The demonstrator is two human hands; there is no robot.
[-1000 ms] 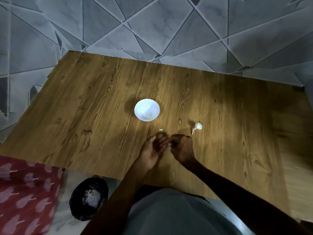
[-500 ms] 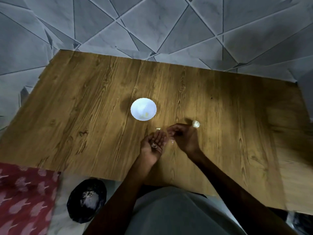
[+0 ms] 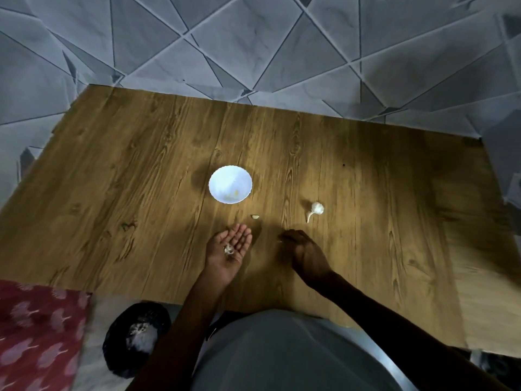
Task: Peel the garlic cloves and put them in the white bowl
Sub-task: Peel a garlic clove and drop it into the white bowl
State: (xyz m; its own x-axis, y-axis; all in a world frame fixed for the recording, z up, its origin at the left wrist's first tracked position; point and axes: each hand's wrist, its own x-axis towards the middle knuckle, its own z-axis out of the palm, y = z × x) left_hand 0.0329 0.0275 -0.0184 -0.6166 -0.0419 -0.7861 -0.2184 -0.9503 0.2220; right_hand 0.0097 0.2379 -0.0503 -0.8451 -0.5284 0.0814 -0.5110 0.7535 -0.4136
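Loosely, papery peel [image 3: 228,249] on upturned left hand [image 3: 220,256] — scalloped white bowl [image 3: 222,178] beyond.

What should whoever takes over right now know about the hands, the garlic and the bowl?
Left hand: open, palm up, pale garlic scraps on it.
Right hand: fingers curled, knuckles up; contents unclear.
Round white bowl holds a few yellowish pieces.
Small pale clove lies on the wooden table between bowl and left hand; white stemmed garlic bulb sits further right.
Remaining: peel both, bowl them.
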